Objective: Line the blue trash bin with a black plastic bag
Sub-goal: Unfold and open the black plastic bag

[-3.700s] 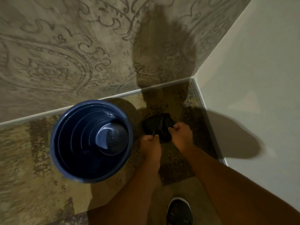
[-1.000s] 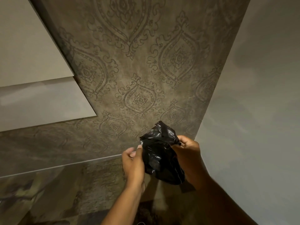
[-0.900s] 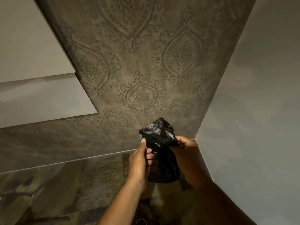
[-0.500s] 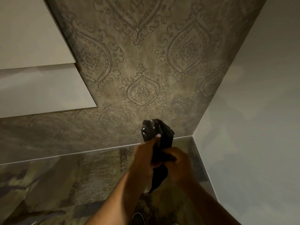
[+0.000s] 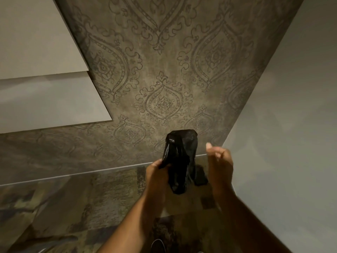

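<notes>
Nearest the camera, at the bottom edge, the toe of a dark shoe (image 5: pixel 158 245) shows between two bare forearms that reach forward over a mottled brown and olive floor (image 5: pixel 73 207). The left hand (image 5: pixel 156 177) is closed around the left edge of a crumpled black plastic bag (image 5: pixel 180 157), its fingers curled into the plastic, so the bag hangs from that grip with its lower end bunched just right of the wrist and its upper end standing up in a blunt fold above the knuckles. The right hand (image 5: pixel 219 166) is just to the right of the bag, blurred, with the fingers loosely spread and the thumb raised; it appears to be off the plastic, though the blur makes contact at its lower edge hard to judge. The bag sits between the two hands, held in the air above the floor, in front of the room's corner. The blue trash bin is not in view. Beyond the hands, a pale skirting strip (image 5: pixel 91 173) runs along the foot of a wall covered in grey-brown damask wallpaper (image 5: pixel 164 79). A plain light wall (image 5: pixel 291 115) meets it at the right, and pale flat panels (image 5: pixel 36 61) lie against the wallpaper at the upper left.
</notes>
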`<state>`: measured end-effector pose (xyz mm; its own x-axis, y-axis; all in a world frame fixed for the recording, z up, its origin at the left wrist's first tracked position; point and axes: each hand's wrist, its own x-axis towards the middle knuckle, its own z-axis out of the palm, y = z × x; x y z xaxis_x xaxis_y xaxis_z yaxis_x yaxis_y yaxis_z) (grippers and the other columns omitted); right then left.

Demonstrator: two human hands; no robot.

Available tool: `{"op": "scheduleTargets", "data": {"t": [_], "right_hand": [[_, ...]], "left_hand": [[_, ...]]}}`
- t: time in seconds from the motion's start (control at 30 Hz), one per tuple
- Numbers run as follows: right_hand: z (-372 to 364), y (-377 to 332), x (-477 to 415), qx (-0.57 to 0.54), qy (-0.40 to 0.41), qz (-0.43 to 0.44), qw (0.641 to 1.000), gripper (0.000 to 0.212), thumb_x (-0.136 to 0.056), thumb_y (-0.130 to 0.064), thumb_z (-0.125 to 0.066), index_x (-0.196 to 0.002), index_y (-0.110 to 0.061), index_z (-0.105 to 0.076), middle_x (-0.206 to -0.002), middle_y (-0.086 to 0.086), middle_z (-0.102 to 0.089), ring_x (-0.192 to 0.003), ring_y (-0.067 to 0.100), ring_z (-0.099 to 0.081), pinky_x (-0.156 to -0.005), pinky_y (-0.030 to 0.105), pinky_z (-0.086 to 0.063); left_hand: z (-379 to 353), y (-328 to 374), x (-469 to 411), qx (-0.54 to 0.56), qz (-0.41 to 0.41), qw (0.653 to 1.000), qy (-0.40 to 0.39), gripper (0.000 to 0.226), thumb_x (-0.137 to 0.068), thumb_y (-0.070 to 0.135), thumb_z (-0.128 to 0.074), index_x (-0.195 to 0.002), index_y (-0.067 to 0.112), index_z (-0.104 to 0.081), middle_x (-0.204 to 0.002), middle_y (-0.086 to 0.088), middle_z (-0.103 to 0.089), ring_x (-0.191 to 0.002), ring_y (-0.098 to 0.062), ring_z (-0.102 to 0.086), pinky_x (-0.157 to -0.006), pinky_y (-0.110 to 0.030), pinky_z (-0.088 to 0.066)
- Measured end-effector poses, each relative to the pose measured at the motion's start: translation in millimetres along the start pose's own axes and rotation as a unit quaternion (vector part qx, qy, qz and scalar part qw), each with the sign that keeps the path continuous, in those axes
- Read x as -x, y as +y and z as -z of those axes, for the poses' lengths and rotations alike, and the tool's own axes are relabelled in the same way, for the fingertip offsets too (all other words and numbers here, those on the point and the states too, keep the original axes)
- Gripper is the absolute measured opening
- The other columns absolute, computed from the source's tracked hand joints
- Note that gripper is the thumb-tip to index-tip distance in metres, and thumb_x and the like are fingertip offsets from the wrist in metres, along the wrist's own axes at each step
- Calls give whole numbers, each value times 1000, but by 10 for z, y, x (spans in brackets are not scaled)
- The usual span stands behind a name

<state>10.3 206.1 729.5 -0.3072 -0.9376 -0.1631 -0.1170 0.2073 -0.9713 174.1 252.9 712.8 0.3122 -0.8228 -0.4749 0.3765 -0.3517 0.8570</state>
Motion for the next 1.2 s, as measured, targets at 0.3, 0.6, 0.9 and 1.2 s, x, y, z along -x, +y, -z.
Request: {"op": "scheduleTargets", "data": {"t": [0.3, 0.6, 0.9, 1.2], "right_hand": [[-377, -254, -474, 134, -182, -238, 945, 60, -78, -51, -85, -114, -8, -64, -99, 10, -70, -84, 24, -69, -57, 31, -51], [-425, -181, -373, 199, -170, -169, 950, 25, -95, -9, -67, -111, 10, -66, -102, 35, -68, -71, 28, -65, -46, 27, -46], [-68, -93, -308, 228, -247, -130, 933, 10, -96, 0, -65, -104, -2, -70, -97, 17, -72, -80, 23, -68, -60, 25, -56], [-84, 99, -431, 282, -177, -87, 939, 22, -99, -24, -62, -86, -8, -72, -90, 14, -71, -90, 30, -66, -86, 40, -56]], "left_hand": [[95, -77, 5, -30, -5, 998, 52, 17, -99, 2, -61, -99, -8, -76, -88, -25, -73, -80, -36, -70, -75, -44, -57], [394, -18, -169, -13, 23, 995, 95, 17, -102, 13, -64, -103, 4, -78, -99, -22, -81, -87, -33, -78, -78, -40, -63], [677, 298, -485, 42, 64, 987, 143, 19, -93, -1, -56, -88, 9, -71, -81, -18, -70, -67, -29, -65, -68, -35, -53], [725, 202, -634, -88, -65, 985, 136, 19, -103, 15, -60, -94, 15, -78, -87, -1, -82, -76, -14, -75, -70, -27, -57]]}}
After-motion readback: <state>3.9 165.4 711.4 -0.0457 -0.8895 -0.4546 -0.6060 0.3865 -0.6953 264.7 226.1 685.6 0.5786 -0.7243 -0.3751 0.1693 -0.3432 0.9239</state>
